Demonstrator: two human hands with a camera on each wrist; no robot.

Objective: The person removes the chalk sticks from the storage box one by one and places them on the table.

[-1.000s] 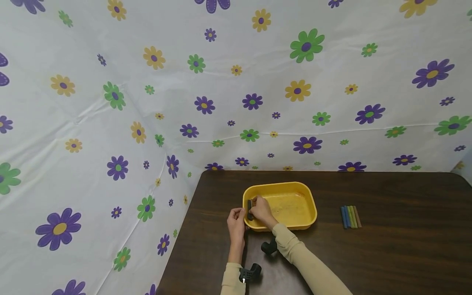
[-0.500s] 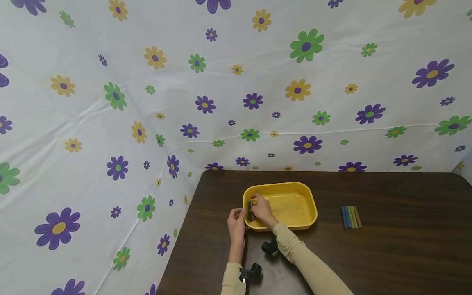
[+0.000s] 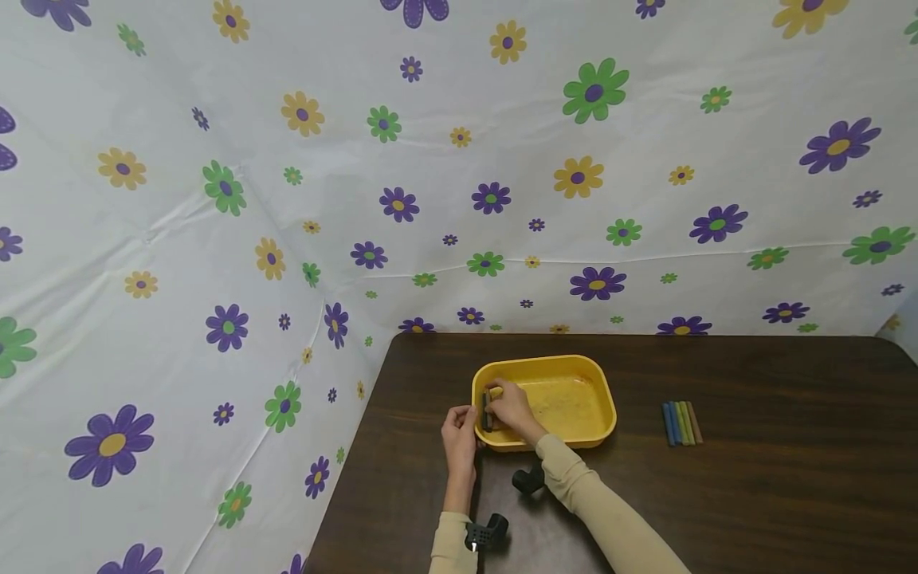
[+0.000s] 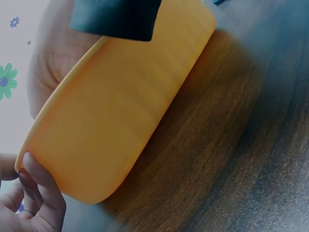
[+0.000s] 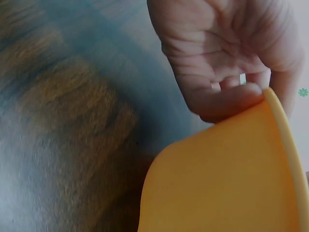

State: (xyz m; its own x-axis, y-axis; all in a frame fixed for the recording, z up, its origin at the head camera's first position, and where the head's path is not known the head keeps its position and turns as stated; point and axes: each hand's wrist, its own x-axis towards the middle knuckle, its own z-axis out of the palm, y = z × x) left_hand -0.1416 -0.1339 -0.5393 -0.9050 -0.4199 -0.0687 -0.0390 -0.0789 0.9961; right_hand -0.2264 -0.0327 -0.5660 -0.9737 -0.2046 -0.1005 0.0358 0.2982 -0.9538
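Observation:
My left hand point(image 3: 460, 438) pinches the rim at the near left corner of a yellow plastic tub point(image 3: 566, 441); in the left wrist view its fingertips point(image 4: 41, 179) grip the edge from both sides. My right hand point(image 3: 511, 403) reaches down inside the tub at its left end. Its thumb and index finger are curled at the chalk sticks there. A dark chalk stick point(image 3: 487, 420) lies along the left wall, partly covered by these fingers. In the left wrist view the right hand shows behind the rim, its fingers hidden by the tub.
Several chalk sticks point(image 3: 682, 422), blue, green, yellowish and brown, lie side by side on the dark wooden table point(image 3: 789, 478), right of the tub. A white flowered cloth point(image 3: 430, 159) hangs behind the table and on the left. Black camera mounts point(image 3: 488, 532) sit on both wrists.
The right hand's fingers have shifted very slightly among the chalk sticks at the tub's left end. The left hand stays on the rim, and the tub has not moved.

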